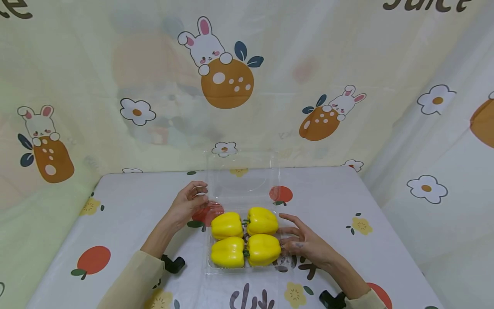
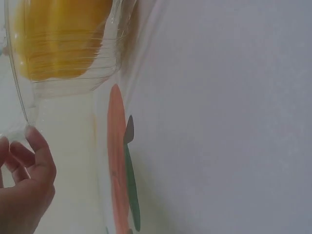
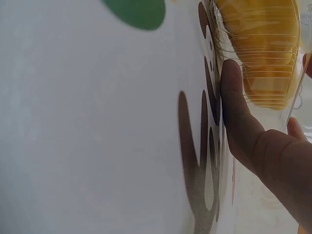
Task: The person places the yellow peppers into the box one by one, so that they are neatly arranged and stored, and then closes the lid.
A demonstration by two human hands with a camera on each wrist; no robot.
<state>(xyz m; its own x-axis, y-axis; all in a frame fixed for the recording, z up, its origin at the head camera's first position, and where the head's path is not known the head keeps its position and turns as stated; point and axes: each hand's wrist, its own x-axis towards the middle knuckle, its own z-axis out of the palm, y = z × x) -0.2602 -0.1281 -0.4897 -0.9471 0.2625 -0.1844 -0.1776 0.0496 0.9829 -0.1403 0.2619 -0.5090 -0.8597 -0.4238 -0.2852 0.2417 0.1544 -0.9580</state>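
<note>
A clear plastic clamshell box [image 1: 227,271] lies on the table, its lid [image 1: 243,184] raised and tilted back at the far side. Several yellow bell peppers [image 1: 263,249] sit in its base in two rows, stems facing inward. At the lid's left edge, my left hand [image 1: 189,204] pinches the clear plastic between thumb and fingers. My right hand [image 1: 306,244] holds the base by its right side. In the right wrist view the thumb [image 3: 234,90] lies against the ribbed outer wall, with fingers by the rim. Part of a yellow pepper [image 2: 63,39] shows through the plastic in the left wrist view.
The table is covered by a white cloth [image 1: 143,206] printed with fruit, flowers and lettering. Behind it hangs a curtain [image 1: 278,124] with rabbits and oranges. Black wrist mounts [image 1: 174,264] sit at both sleeves.
</note>
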